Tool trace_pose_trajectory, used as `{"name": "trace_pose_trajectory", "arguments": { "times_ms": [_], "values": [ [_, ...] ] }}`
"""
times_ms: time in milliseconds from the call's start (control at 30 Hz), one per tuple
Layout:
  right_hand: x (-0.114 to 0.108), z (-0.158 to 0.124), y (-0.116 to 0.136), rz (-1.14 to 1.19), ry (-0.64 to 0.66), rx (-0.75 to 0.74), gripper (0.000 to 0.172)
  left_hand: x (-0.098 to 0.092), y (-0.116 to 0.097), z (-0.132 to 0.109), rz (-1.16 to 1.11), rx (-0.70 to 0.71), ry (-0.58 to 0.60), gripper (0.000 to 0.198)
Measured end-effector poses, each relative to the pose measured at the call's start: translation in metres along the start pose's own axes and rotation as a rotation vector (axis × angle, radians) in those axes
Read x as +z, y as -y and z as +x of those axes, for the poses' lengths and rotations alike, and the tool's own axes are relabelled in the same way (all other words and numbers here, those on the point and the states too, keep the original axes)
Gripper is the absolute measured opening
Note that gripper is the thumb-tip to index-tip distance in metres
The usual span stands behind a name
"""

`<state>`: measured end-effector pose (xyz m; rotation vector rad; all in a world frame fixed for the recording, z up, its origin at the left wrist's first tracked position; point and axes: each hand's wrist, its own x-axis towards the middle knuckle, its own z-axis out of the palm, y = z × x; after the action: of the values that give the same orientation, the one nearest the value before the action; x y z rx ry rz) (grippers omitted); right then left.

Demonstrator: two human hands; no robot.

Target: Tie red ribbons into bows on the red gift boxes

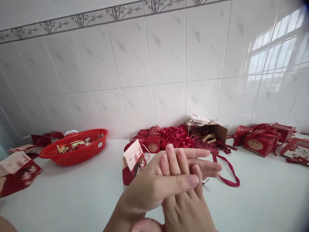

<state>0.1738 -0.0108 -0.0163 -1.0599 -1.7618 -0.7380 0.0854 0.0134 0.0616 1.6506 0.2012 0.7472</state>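
My two hands are pressed together low in the middle of the view, above the white countertop [72, 199]. My left hand [147, 187] comes in from the lower left with its fingers stretched to the right and its thumb lying across the back of my right hand [185, 209]. The right hand points upward with straight fingers. Neither hand holds an object. Just behind them to the left stands a small red gift box [131, 164] with its pale flap raised. A loose dark red ribbon [229, 177] lies on the counter to the right of my fingertips.
A red plastic basin [77, 151] with small packets sits at the left. Flat red boxes [19, 174] lie at the far left. Against the tiled wall are a red ribbon pile [177, 135], a brown carton [217, 130] and finished red boxes [259, 143].
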Motion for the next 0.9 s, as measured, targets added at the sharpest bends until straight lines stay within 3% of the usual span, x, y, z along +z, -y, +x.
{"name": "trace_pose_trajectory", "arguments": {
  "times_ms": [133,367,533,900],
  "values": [
    [0.004,-0.003,0.010,-0.007,-0.019,0.112,0.098,-0.001,-0.001,0.003,-0.078,-0.021,0.094,0.040],
    [-0.001,-0.009,0.011,-0.009,-0.004,0.096,0.097,0.000,-0.010,0.005,0.003,-0.027,0.164,0.038],
    [-0.010,-0.011,0.013,-0.071,0.074,0.061,0.084,0.001,-0.003,0.000,-0.181,-0.097,0.116,0.035],
    [-0.002,-0.006,0.010,-0.123,0.002,0.082,0.093,0.001,-0.003,0.004,-0.250,-0.168,0.080,0.029]
  ]
}}
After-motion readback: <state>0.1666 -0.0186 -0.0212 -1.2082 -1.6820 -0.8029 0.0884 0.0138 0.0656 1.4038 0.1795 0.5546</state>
